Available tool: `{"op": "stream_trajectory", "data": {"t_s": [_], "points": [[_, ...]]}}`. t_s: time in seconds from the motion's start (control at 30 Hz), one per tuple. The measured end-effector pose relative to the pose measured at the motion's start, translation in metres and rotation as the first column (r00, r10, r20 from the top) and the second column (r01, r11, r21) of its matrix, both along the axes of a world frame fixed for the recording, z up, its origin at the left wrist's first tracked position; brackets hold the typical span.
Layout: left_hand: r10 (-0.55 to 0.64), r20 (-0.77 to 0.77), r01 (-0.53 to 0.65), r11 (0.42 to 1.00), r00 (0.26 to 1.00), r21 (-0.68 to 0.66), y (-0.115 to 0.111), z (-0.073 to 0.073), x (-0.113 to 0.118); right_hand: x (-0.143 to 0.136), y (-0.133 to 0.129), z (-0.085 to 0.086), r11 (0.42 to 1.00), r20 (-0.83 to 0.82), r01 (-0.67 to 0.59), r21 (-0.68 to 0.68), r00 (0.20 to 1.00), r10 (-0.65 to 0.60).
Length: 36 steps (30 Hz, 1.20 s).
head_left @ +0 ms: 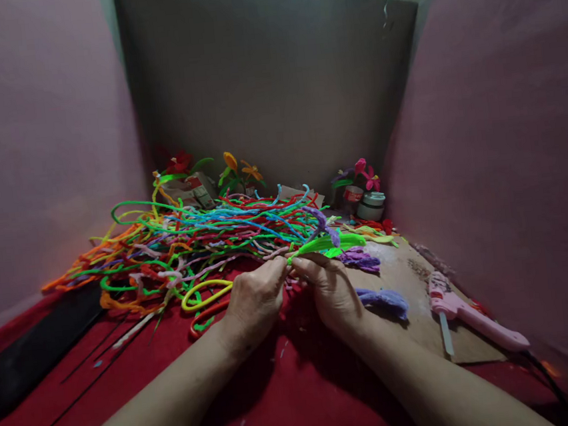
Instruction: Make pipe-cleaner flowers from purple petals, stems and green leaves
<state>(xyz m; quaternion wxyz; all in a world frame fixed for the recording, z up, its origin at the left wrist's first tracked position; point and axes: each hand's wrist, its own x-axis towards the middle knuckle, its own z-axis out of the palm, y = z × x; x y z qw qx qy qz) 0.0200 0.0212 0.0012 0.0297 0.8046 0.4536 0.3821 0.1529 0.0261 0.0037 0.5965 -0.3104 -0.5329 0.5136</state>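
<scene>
Near the middle, both hands meet fingertip to fingertip at the end of a bright green fuzzy stem piece [334,243]. My left hand [259,297] is closed, its thumb and forefinger pinching the green end. My right hand [330,289] is closed too, pinching the green piece just beside it; the piece extends to the right above that hand. A purple fuzzy piece [324,222] rises by the green one. Behind and left of the hands lies a large heap of coloured fuzzy stems [235,228].
A pink glue gun [480,321] lies on a cardboard sheet [421,334] at right, near purple bundles [386,302]. A jar [371,206] and fuzzy flowers [369,176] stand behind. A black object [36,351] and thin dark rods lie on the red cloth [179,377].
</scene>
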Motion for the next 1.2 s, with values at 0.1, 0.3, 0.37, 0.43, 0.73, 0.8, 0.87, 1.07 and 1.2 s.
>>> {"op": "stream_trajectory", "data": {"t_s": [0.1,0.3,0.37,0.43,0.73,0.8,0.87,1.07,1.2], "points": [[-0.017,0.168,0.034,0.994,0.986,-0.1,0.002,0.006,0.0,0.001,0.001,0.0,0.999,0.022,-0.03,0.035,0.999,0.029],[0.024,0.673,0.451,0.725,0.739,-0.521,0.004,0.02,0.0,0.001,0.002,-0.003,0.999,0.065,-0.007,0.04,0.998,0.004],[0.069,0.763,0.594,0.583,0.643,-0.554,0.004,0.022,-0.002,0.001,0.002,-0.004,0.999,0.034,-0.031,0.042,0.999,0.03],[0.098,0.827,0.705,0.472,0.554,-0.529,0.003,0.023,-0.004,0.001,0.003,-0.004,0.996,0.002,-0.074,0.053,0.997,0.074],[0.023,0.835,0.767,0.381,0.549,-0.515,0.004,0.022,-0.007,0.002,0.006,-0.004,0.995,0.039,-0.072,0.066,0.997,0.07],[-0.081,0.689,0.615,0.534,0.721,-0.58,0.004,0.028,-0.008,0.002,0.006,-0.005,0.998,0.016,-0.043,0.055,0.999,0.042],[-0.123,0.523,0.445,0.707,0.843,-0.55,0.004,0.035,-0.012,0.002,0.005,-0.005,0.999,0.009,-0.012,0.049,1.0,0.012],[-0.071,0.589,0.252,0.94,0.805,-0.23,0.005,0.055,-0.024,0.0,-0.006,0.002,0.993,0.129,-0.113,0.032,0.986,0.107],[-0.187,0.344,0.21,0.977,0.92,-0.031,0.007,0.073,-0.017,-0.001,-0.011,0.007,0.988,0.18,-0.153,0.018,0.973,0.148]]}}
